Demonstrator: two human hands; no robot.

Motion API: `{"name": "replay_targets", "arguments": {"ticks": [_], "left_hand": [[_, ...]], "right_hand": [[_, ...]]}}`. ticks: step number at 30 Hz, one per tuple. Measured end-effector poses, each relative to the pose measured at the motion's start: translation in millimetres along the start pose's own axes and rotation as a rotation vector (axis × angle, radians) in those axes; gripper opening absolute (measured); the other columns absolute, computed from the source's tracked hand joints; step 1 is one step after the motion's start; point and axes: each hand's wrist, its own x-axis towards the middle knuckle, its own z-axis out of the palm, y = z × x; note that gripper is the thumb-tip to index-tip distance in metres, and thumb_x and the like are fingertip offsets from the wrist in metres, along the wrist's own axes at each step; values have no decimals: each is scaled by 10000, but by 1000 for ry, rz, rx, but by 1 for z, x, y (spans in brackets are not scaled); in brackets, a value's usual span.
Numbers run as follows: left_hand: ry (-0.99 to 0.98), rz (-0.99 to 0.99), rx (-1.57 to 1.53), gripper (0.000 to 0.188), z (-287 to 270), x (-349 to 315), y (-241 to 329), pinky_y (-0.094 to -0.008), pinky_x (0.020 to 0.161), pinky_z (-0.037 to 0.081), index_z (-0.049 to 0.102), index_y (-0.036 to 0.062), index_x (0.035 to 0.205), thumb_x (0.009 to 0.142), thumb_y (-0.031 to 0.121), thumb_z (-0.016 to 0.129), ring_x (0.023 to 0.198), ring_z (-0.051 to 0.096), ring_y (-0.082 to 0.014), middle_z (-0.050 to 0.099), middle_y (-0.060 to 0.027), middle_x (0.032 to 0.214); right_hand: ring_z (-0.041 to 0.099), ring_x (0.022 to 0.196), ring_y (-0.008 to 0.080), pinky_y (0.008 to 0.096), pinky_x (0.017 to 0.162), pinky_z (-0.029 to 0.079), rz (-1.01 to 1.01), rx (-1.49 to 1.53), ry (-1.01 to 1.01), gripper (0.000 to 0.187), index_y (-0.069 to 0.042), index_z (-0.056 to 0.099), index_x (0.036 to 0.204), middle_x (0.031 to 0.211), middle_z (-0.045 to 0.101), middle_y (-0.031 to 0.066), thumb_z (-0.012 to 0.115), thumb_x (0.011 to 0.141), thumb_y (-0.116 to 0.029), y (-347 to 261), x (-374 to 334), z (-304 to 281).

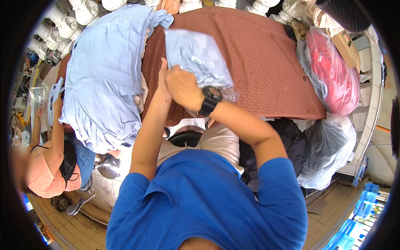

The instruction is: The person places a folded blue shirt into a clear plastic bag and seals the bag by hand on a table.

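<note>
A folded light-blue shirt in a clear plastic bag (196, 54) lies on the brown cloth in front of me, the bag's loose clear end toward me at the right. Just left of its near edge my two hands meet. My left hand (163, 79) is upright with its visible fingers stretched out, partly covered by the other hand. Across it, my right hand (183, 88), below a black wristwatch (210, 101), has its fingers curled closed. What those fingers hold, if anything, is hidden. To the left spreads a pile of light-blue shirts (104, 71), some hanging over the table edge.
The brown textured cloth (266, 62) covers the table. Plastic-wrapped red clothing (331, 75) and a clear bag of dark items (327, 150) stand at the right. White balusters (85, 12) line the far edge. At far left a co-worker (52, 166) handles a bagged blue garment (54, 102).
</note>
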Motion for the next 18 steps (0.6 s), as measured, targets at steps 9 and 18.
{"name": "replay_targets", "arguments": {"ticks": [9,18], "left_hand": [[1004,112,1417,583,84,-91,7,-433,1141,394,481,3,1455,990,293,680,1286,550,-313,514,-170,1456],[-65,-1,2332,406,114,-96,-99,-407,924,421,634,83,1195,815,170,747,1157,538,-277,573,-61,1273]], "right_hand": [[658,809,291,376,681,522,206,738,-195,230,-3,649,1058,940,671,142,722,921,-172,21,-159,-16],[699,939,176,309,805,569,888,1359,-223,261,11,659,1168,1069,725,126,678,990,-178,64,-231,49]]}}
